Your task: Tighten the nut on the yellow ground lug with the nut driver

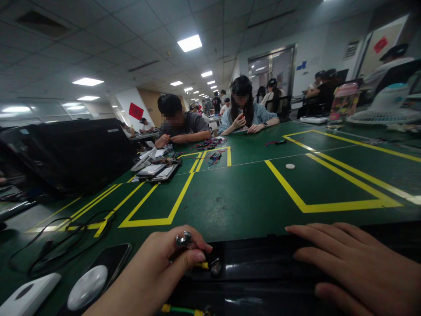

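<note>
My left hand [158, 267] is curled at the near edge of the green table [230, 197], pinching a small metal part [184, 239] between thumb and fingers. Just to its right lie a yellow-sleeved wire end and a round metal terminal [215, 266] on a black tray [263, 272]. My right hand [358, 267] lies flat on that tray with its fingers stretched out to the left, holding nothing. A green and yellow wire [180, 310] shows at the bottom edge under my left wrist.
A phone [112, 260], a round white object [87, 287], a white device [28, 295] and a black cable [62, 239] lie at the left. A black case [69, 153] stands behind them. Two seated people [245, 112] work across the table among wires. A fan [391, 105] stands far right.
</note>
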The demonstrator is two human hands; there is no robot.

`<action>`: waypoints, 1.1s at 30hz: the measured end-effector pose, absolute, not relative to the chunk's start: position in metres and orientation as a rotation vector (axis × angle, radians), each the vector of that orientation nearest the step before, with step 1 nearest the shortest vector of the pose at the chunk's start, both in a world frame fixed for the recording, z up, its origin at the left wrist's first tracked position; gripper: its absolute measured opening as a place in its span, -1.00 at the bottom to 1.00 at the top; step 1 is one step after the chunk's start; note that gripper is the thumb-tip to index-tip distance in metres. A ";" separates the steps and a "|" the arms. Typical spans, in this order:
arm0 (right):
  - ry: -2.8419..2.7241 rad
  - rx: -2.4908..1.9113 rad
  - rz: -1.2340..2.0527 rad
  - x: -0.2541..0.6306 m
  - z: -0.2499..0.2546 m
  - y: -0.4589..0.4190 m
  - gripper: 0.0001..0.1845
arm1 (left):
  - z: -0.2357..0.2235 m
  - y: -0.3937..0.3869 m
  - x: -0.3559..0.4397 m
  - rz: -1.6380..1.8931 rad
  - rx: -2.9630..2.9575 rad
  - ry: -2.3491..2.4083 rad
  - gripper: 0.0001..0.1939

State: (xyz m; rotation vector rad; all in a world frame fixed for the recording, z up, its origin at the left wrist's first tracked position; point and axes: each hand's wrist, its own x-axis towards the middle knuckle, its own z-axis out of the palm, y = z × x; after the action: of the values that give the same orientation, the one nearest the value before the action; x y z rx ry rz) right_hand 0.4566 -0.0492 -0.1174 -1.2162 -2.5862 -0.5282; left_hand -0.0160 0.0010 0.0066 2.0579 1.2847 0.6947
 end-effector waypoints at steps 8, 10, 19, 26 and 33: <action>-2.552 -1.217 -0.348 0.456 -0.118 -0.052 -0.47 | 0.008 0.004 -0.014 0.697 2.014 1.274 -0.79; -2.559 -1.219 -0.323 0.456 -0.116 -0.052 -0.48 | 0.008 0.004 -0.015 0.710 1.974 1.276 -0.80; -2.226 -1.236 0.035 0.432 -0.106 -0.048 -0.29 | 0.008 0.007 -0.023 0.791 1.795 1.315 -0.81; -2.226 -1.225 0.049 0.433 -0.105 -0.048 -0.29 | 0.018 -0.007 -0.011 0.840 1.820 1.416 -0.85; -2.506 -1.200 -0.257 0.455 -0.116 -0.053 -0.49 | 0.040 -0.023 0.008 0.728 1.923 1.520 -0.87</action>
State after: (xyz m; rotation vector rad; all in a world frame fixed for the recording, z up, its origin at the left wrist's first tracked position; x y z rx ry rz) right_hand 0.4549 -0.0531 -0.1156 -1.1995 -2.5058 -0.2567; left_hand 0.0081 -0.0233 0.0404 1.9225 1.5203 0.7276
